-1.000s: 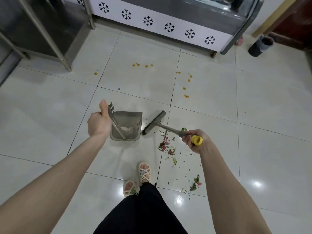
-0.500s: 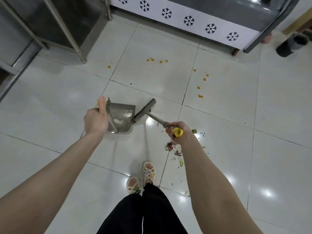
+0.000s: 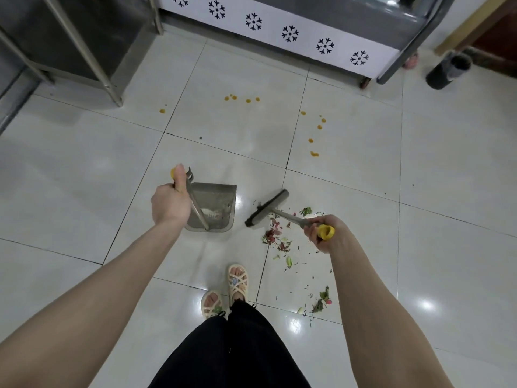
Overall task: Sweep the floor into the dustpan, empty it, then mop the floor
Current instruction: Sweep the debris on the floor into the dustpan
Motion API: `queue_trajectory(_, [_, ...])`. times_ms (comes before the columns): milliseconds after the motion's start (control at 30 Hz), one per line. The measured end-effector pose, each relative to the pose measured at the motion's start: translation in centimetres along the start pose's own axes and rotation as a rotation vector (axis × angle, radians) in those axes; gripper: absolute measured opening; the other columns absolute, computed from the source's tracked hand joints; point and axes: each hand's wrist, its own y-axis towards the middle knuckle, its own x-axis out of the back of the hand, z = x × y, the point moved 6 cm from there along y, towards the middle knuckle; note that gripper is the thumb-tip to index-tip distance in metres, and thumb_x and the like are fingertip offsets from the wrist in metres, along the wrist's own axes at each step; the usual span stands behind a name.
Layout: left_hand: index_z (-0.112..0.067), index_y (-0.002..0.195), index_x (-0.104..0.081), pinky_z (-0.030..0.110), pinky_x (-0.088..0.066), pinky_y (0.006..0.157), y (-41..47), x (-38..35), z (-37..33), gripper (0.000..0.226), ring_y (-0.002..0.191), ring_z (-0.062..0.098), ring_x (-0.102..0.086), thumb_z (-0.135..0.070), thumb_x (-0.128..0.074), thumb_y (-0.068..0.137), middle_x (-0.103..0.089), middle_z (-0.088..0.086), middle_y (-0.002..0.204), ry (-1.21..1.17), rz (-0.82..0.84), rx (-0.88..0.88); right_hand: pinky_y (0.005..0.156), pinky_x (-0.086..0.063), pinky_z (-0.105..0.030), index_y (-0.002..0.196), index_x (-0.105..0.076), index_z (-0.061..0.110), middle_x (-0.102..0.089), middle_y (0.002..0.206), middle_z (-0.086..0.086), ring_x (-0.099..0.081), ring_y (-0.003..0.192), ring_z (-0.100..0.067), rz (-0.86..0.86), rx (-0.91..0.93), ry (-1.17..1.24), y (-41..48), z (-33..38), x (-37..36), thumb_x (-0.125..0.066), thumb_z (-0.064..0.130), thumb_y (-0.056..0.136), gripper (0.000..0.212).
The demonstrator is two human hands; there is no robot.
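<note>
Right of dustpan (image 3: 216, 195), broom (image 3: 267, 208) angled upper-left

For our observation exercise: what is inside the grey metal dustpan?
A small pale clump of debris lies in the grey metal dustpan. Its slanting metal handle rod hides part of its floor.

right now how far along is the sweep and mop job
Early. Some pale debris already lies in the dustpan. The left hand holds its handle, the right hand grips the broom beside the vegetable scraps. Those scraps and the orange spots lie on the tiles; emptying and mopping are undone.
</note>
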Motion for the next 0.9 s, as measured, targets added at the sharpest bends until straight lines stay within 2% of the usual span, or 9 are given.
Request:
queue_trajectory(200, [-0.003, 0.068, -0.056, 0.048, -0.054, 0.073, -1.0, 0.2, 0.4, 0.086, 0.065, 0.033, -0.053, -0.081, -0.021, 0.078, -0.054, 0.012, 0.065, -0.037, 0.018, -0.003, 0.027, -0.037, -0.012, 0.084, -0.053, -0.003, -0.042, 0.063, -0.006, -0.041, 0.025, -0.007, 0.026, 0.054, 0.006, -2.6, 0.9, 0.8, -0.043, 0.005, 0.094, 0.016])
queue_trajectory(333, [-0.005, 0.066, -0.053, 0.050, -0.053, 0.071, -1.0, 0.9, 0.0, 0.086, 0.063, 0.031, -0.050, -0.084, -0.021, 0.073, -0.052, 0.011, 0.063, -0.074, 0.021, -0.023, 0.028, -0.038, -0.011, 0.088, -0.053, -0.003, -0.043, 0.064, -0.006, -0.041, 0.026, -0.005, 0.065, 0.049, -0.037, -3.0, 0.8, -0.6, -0.046, 0.003, 0.092, 0.009])
queue_trajectory(467, [-0.007, 0.061, -0.049, 0.043, -0.047, 0.063, -0.4, 2.4, -0.7, 0.084, 0.062, 0.031, -0.048, -0.087, -0.022, 0.068, -0.051, 0.010, 0.061, -0.100, 0.007, -0.045, 0.029, -0.038, -0.010, 0.094, -0.052, 0.000, -0.041, 0.065, -0.003, -0.041, 0.029, -0.004, 0.119, 0.040, -0.083, -2.3, 1.0, -3.7, -0.048, 0.003, 0.091, 0.007])
queue_trajectory(633, [-0.009, 0.058, -0.048, 0.045, -0.050, 0.065, 1.2, 4.1, -1.3, 0.076, 0.061, 0.029, -0.050, -0.079, -0.028, 0.080, -0.051, 0.006, 0.057, -0.097, -0.015, -0.067, 0.029, -0.039, -0.012, 0.097, -0.054, -0.001, -0.046, 0.064, -0.006, -0.043, 0.030, -0.005, 0.157, 0.078, -0.112, -1.3, 1.2, -7.8, -0.050, 0.001, 0.088, 0.010])
queue_trajectory(767, [-0.005, 0.064, -0.052, 0.052, -0.056, 0.075, 3.1, 4.9, -2.2, 0.085, 0.064, 0.033, -0.054, -0.085, -0.023, 0.071, -0.054, 0.010, 0.063, -0.064, -0.049, -0.061, 0.028, -0.037, -0.012, 0.093, -0.055, -0.005, -0.045, 0.068, -0.007, -0.043, 0.030, -0.006, 0.180, 0.136, -0.073, -0.7, 2.1, -11.2, -0.048, -0.002, 0.089, 0.009])
queue_trajectory(900, [0.004, 0.072, -0.057, 0.053, -0.056, 0.077, 6.1, 5.2, -4.1, 0.095, 0.070, 0.037, -0.060, -0.084, -0.022, 0.071, -0.055, 0.013, 0.064, -0.043, -0.087, -0.060, 0.027, -0.035, -0.011, 0.086, -0.054, -0.002, -0.042, 0.069, -0.005, -0.042, 0.028, -0.005, 0.196, 0.132, -0.059, 0.7, 4.2, -14.6, -0.046, -0.001, 0.089, 0.009])
